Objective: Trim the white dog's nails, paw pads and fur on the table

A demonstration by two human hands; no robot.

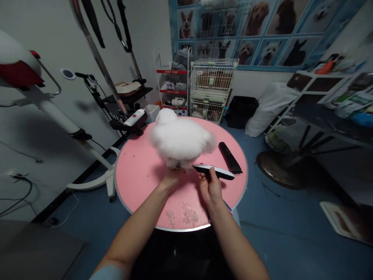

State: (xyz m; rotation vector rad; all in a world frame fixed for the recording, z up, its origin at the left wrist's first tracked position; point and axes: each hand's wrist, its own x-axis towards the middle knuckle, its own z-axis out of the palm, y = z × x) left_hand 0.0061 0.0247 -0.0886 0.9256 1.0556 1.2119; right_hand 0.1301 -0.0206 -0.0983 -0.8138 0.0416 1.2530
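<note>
A fluffy white dog (183, 138) is on a round pink grooming table (136, 186), its head toward the far left side. My left hand (174, 177) is closed at the dog's near lower edge, at what looks like a paw; fur and the hand itself hide most of the fingers. A slim white-and-black hair clipper (223, 173) is gripped in my right hand (212, 187), between thumb and fingers. Its blade end points left, close to the dog's lower fur and my left hand; whether it touches the fur I cannot tell.
A black clipper (229, 156) lies on the table's right side. Clumps of cut hair (189, 216) lie near the front edge. Left stand a white dryer stand (64, 118) and a tool tray (128, 121). Behind are wire cages (214, 79) and a black bin (241, 111).
</note>
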